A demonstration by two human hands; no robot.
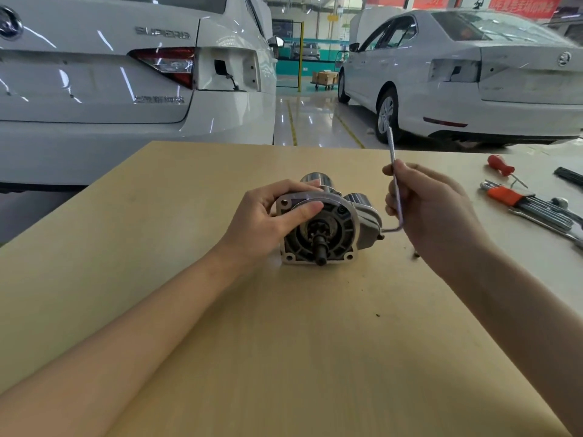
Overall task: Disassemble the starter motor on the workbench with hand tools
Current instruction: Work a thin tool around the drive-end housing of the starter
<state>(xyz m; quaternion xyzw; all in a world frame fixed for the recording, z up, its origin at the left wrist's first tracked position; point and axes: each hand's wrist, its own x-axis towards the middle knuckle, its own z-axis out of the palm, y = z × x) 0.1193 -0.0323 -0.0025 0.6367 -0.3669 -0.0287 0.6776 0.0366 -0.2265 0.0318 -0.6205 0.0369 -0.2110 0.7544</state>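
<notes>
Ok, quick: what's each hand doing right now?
Left hand: grips the starter motor by its front housing.
Right hand: holds an L-shaped hex key, short end at the motor.
</notes>
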